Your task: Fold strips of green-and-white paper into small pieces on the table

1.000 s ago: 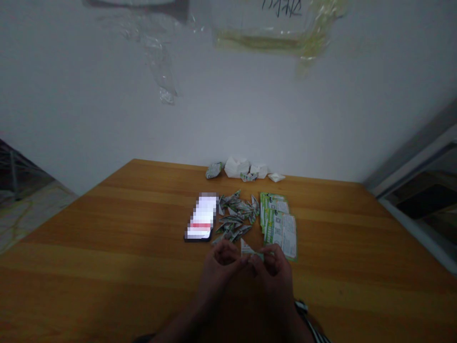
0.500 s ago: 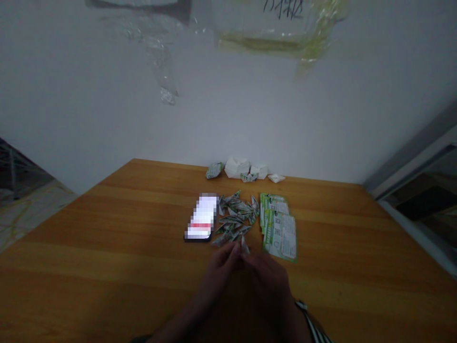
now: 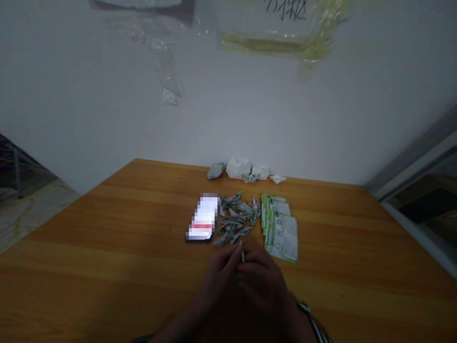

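My left hand (image 3: 221, 276) and my right hand (image 3: 266, 281) are pressed together low on the wooden table (image 3: 107, 247), both pinching a small folded piece of paper (image 3: 243, 256) that sticks up edge-on between the fingertips. Just beyond the hands lies a pile of several small folded green-and-white paper pieces (image 3: 236, 217). To its right lies a stack of green-printed paper slips (image 3: 280, 228). A phone (image 3: 203, 224) with a lit screen lies left of the pile.
Crumpled white and green paper scraps (image 3: 244, 170) sit at the table's far edge against the white wall. Clear plastic and a taped sheet (image 3: 278, 28) hang on the wall above. A striped sleeve (image 3: 314, 324) shows at my right wrist.
The folded paper, held wide between my hands a second ago, has been folded up narrow. My hands have closed together and now press it edge-on.
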{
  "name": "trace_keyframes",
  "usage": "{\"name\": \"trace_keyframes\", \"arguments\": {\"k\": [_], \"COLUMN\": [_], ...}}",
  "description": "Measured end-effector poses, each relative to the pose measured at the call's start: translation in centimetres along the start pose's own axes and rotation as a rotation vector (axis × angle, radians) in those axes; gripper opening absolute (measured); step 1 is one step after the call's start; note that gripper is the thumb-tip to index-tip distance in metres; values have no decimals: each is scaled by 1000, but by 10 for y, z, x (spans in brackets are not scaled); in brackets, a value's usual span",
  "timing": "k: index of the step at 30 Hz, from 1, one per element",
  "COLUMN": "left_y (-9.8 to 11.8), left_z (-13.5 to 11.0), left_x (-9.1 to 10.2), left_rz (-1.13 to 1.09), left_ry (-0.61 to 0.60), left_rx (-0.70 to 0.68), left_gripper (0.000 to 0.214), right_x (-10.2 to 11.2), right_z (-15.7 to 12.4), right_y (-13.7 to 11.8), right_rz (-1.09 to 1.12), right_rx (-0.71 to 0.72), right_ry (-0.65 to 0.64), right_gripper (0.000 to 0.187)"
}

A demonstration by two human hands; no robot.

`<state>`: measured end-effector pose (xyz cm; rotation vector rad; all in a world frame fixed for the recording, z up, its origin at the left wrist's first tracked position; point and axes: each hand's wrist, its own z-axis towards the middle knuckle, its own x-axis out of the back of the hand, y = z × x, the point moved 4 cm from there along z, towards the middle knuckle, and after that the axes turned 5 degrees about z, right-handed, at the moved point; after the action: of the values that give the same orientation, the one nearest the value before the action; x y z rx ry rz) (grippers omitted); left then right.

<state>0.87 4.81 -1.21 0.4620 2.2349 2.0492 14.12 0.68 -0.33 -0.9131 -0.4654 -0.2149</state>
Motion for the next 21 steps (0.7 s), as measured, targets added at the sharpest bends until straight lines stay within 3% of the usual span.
{"name": "trace_keyframes", "arguments": {"k": [4, 8, 16, 21], "left_y": [2, -5, -14, -14], "left_z": [-3, -5, -3, -6], "left_x": [-3, -6, -8, -12], "left_rz": [14, 24, 40, 142], "left_ry": [7, 7, 12, -54], "left_rx": [-29, -22, -52, -106], "left_gripper": [34, 23, 42, 38], "right_x": [-3, -11, -13, -17], "right_z": [-4, -8, -5, -5], "right_y": [10, 16, 6, 5], "right_rz": [155, 94, -319, -499], "right_rx": [-226, -396, -177, -38], "right_ry": [124, 142, 92, 134], "right_gripper": [18, 26, 31, 29]}}
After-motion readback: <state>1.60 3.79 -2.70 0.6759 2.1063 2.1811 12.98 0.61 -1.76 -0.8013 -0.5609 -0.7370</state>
